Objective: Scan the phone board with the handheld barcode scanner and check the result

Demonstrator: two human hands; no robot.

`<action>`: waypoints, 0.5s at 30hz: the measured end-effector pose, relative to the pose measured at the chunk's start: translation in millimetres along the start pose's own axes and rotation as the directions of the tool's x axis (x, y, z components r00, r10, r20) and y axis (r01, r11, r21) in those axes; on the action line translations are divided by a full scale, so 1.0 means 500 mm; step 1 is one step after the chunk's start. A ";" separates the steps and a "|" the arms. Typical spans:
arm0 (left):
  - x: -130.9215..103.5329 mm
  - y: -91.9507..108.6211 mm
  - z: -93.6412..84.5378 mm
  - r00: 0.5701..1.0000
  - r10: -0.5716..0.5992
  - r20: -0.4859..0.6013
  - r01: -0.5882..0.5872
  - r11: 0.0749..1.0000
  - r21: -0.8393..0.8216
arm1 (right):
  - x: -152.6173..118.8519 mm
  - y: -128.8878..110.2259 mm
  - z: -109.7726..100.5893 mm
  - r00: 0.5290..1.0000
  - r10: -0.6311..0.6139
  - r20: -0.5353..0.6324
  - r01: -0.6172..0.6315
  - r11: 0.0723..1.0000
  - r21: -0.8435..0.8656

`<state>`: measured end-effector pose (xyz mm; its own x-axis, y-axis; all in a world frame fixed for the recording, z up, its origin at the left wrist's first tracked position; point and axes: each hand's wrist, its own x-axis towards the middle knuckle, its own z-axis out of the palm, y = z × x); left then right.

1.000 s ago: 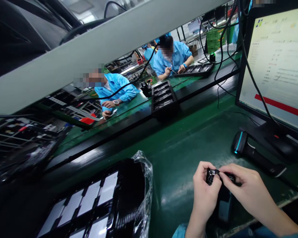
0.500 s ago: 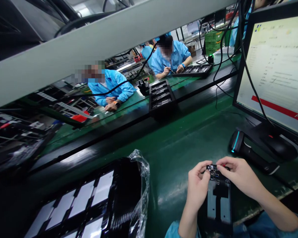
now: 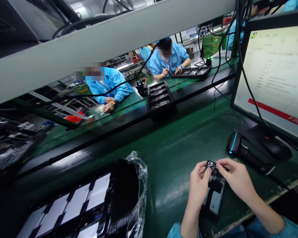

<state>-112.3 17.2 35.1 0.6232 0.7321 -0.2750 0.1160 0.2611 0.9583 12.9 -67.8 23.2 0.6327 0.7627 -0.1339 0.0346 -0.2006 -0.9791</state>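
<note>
Now | left hand (image 3: 199,185) and right hand (image 3: 234,180) both pinch phone frame (image 3: 214,195) | monitor (image 3: 275,79) reads "FAIL"

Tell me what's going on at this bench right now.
A person holds a small black device in both hands over a green mat; the left hand grips its side, the right hand pinches its top end. A tray of panels sits to the left, a scanner to the right, and the monitor shows a red FAIL bar. Two people in blue work across the line.
</note>
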 end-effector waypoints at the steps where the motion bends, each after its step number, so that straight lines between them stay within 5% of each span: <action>1: -0.006 0.001 0.003 1.000 0.018 -0.012 -0.017 0.998 0.063 | -0.001 0.002 0.002 0.999 0.010 -0.032 -0.009 1.000 0.020; 4: -0.028 0.002 0.015 0.986 0.144 -0.080 -0.104 0.922 0.374 | -0.004 0.000 0.007 0.995 0.037 -0.095 -0.029 0.996 0.090; 7: -0.046 -0.005 0.028 0.955 0.297 -0.008 -0.219 0.721 0.657 | -0.005 -0.008 0.007 0.994 0.054 -0.092 -0.042 0.990 0.131; 10: -0.047 -0.023 0.040 0.938 0.338 0.072 -0.262 0.558 0.788 | -0.002 -0.010 0.003 0.995 0.057 -0.078 -0.046 0.990 0.134; 15: -0.035 -0.057 0.051 0.927 0.361 0.096 -0.251 0.410 0.877 | 0.009 0.014 0.004 0.996 0.075 -0.041 -0.070 0.992 0.107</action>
<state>-107.0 -19.2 14.7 0.6944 0.7128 0.0986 0.5694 -0.6281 0.5303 14.4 -64.8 15.5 0.6650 0.7194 -0.2005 -0.0926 -0.1870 -0.9780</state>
